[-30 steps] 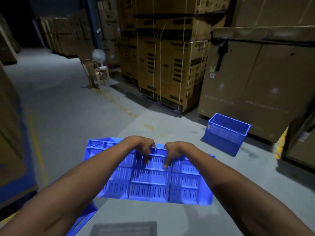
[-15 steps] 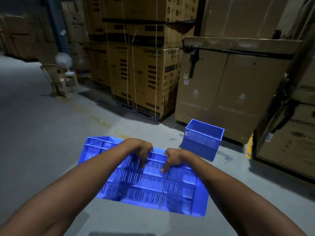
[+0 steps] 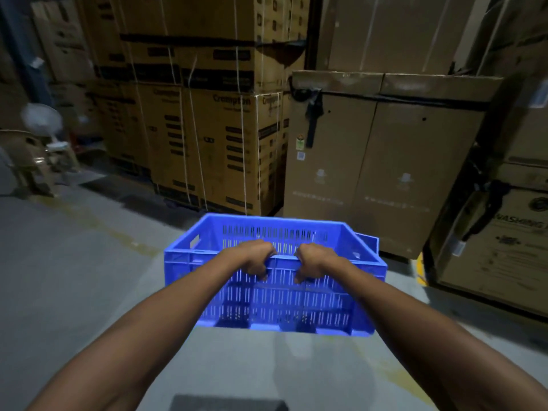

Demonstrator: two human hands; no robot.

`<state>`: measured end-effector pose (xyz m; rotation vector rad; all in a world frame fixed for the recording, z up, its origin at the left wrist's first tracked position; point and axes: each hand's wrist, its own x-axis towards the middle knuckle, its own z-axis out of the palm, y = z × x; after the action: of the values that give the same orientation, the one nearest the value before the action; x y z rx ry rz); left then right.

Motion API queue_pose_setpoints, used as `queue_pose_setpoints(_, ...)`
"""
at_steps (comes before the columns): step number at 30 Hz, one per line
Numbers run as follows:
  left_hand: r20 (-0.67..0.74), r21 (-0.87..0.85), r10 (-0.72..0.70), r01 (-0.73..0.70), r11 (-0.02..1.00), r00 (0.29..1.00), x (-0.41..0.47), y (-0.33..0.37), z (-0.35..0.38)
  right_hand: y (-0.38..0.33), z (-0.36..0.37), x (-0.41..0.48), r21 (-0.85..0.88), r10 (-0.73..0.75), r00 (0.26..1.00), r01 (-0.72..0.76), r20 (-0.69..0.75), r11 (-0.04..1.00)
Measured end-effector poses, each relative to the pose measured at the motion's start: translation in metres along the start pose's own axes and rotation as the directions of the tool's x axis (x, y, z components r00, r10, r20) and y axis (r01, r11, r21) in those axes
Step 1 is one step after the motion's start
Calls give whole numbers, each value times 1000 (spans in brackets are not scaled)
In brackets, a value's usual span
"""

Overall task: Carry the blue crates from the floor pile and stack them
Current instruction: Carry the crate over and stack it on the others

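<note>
Both hands — the left hand (image 3: 257, 258) and the right hand (image 3: 312, 260) — have their fingers curled tight over the near rim of a blue crate (image 3: 275, 304) held above the floor (image 3: 74, 277), near brown boxes (image 3: 225, 149) that say "Crompton".

Dim warehouse: stacked cardboard boxes (image 3: 207, 129) on grey concrete floor (image 3: 74, 277).

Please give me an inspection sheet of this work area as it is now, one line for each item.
Surface: grey concrete floor with faded yellow marks.
Job's things: blue crate, upright, carried; a second blue crate's corner shows behind it.
Clutter: plastic chair, white fan.
Grippers: left hand and right hand grip the crate's near rim.
Cables: nothing seen.
Surroundings: strapped cardboard boxes stacked high.
</note>
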<state>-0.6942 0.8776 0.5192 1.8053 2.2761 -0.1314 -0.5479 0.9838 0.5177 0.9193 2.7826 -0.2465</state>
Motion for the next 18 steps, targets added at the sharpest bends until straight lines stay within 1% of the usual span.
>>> queue_pose_setpoints(2, -56, 70, 12, -8, 997, 998, 31, -13, -2, 8, 2, 26, -13, 30, 995, -31, -93, 999)
queue_pose_setpoints(5, -139, 168, 67, -43, 985, 988, 85, -30, -2, 28, 8, 68, 2, 46, 969, -47, -244, 999)
queue_pose_setpoints(8, -196, 218, 101, -57, 974, 975, 144, -44, -2, 55, 12, 115, 12, 57, 940, -56, -336, 998)
queue_pose_setpoints(12, -219, 237, 101, -47, 970, 970, 239, -54, -15, 105, 1, 194, 26, 95, 923, -91, -373, 995)
queue_pose_setpoints(18, -184, 242, 103, -57, 969, 977, 391, -52, -43, 200, -22, 309, 49, 146, 932, -138, -331, 989)
